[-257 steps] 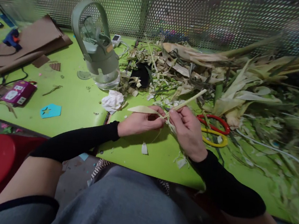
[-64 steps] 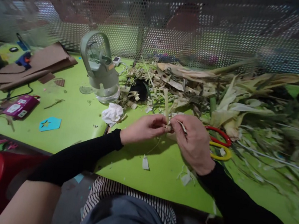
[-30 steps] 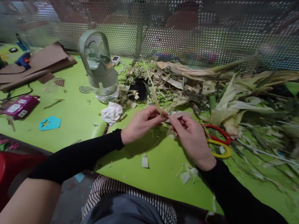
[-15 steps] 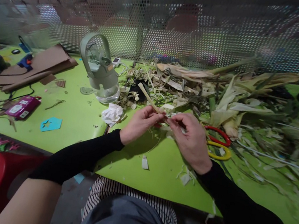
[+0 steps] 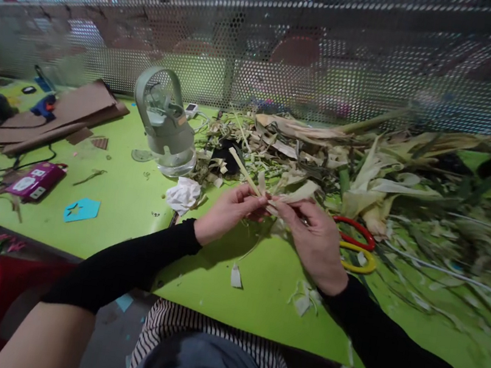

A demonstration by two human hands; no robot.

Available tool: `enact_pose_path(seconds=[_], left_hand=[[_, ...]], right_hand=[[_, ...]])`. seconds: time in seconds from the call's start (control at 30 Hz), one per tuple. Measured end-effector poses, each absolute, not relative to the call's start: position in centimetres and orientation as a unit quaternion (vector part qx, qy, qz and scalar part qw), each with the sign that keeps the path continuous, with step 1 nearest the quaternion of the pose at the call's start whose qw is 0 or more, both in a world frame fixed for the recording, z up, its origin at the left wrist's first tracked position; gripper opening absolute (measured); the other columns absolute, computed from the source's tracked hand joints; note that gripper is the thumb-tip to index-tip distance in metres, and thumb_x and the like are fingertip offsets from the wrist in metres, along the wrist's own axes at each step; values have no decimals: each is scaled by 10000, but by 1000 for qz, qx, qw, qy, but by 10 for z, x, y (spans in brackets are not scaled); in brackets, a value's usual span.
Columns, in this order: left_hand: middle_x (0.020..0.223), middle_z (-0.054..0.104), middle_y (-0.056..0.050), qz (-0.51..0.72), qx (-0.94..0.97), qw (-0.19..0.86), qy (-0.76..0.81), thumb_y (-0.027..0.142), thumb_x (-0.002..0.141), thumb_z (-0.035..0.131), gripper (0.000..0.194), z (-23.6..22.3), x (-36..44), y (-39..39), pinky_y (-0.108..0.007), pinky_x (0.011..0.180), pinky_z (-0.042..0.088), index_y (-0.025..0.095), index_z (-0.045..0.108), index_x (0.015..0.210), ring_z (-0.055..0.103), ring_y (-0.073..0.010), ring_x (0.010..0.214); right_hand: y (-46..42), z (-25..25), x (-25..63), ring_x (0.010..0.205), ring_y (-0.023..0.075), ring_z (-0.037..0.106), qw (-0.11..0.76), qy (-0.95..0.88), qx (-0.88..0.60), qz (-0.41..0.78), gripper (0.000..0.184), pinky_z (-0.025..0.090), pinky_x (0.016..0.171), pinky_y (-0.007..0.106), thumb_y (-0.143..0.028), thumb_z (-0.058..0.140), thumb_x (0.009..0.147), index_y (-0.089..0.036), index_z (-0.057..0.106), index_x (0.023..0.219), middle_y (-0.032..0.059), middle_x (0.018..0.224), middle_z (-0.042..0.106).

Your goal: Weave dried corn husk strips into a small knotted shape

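My left hand (image 5: 232, 213) pinches a folded strip of pale corn husk (image 5: 244, 170) whose narrow end points up and away. Close beside it, my right hand (image 5: 311, 237) has thumb and fingers closed on a wider piece of husk (image 5: 302, 192). The fingertips of both hands almost meet, and what lies between them is partly hidden. Right of my right hand lie scissors with one red and one yellow handle loop (image 5: 361, 260); their blades are out of sight under the hand. Small husk scraps (image 5: 236, 276) lie on the green table in front of me.
A heap of husk shreds (image 5: 280, 140) and whole corn husks (image 5: 374, 185) spreads along the back and right. To the left stand a clear bottle with a grey-green lid (image 5: 168, 129), crumpled tissue (image 5: 183, 195), a purple power socket (image 5: 36, 180) and brown cardboard (image 5: 77, 100). Perforated metal closes off the back.
The wider husk piece now shows spread out above my right fingers, where it was mostly hidden before. Both hands stay close together over the same spot. The camera view has shifted slightly.
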State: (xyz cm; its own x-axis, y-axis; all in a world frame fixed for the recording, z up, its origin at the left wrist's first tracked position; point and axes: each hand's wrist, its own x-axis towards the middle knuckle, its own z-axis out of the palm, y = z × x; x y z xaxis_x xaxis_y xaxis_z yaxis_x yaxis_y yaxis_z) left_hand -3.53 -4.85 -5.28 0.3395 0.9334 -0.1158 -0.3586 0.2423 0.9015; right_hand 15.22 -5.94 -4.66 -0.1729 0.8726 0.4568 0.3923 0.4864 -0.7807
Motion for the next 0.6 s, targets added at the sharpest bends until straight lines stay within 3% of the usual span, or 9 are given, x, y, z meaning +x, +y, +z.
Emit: enact_pose_path(seconds=[0.17,0.27,0.47,0.6], left_hand=[[745,650,14,370,505,696,352,206,932,741,181,-55,-34,-50,-236,706,480,132,614,827,580,-73,661],[727,608,32,344,550,679,344,124,910,721,145,-58,-31,-51,-223,693,438,127,615,811,520,-64,659],[811,648,-1,343,584,653,339,175,964,644,86,-57,-31,-53,-257,763,461,125,648,893,548,-92,722],[898,696,-42,328,584,668,323,203,977,639,97,-54,-32,-56,-278,799,480,115,680,966,584,-105,771]], right_hand=[[-61,-46,155,890,259,701,439,-826,-346,73,147,589,776,422,-288,670,1018,-243,806,984,81,933,769],[-59,-45,156,913,264,718,420,-850,-315,36,160,607,785,429,-248,644,1031,-231,801,1014,99,988,783],[-57,-46,158,944,249,747,427,-836,-329,101,124,626,830,421,-227,663,1019,-234,786,1007,83,1001,799],[-60,-46,155,791,192,701,451,-781,-391,181,121,593,694,346,-256,728,971,-237,730,1091,44,940,760]])
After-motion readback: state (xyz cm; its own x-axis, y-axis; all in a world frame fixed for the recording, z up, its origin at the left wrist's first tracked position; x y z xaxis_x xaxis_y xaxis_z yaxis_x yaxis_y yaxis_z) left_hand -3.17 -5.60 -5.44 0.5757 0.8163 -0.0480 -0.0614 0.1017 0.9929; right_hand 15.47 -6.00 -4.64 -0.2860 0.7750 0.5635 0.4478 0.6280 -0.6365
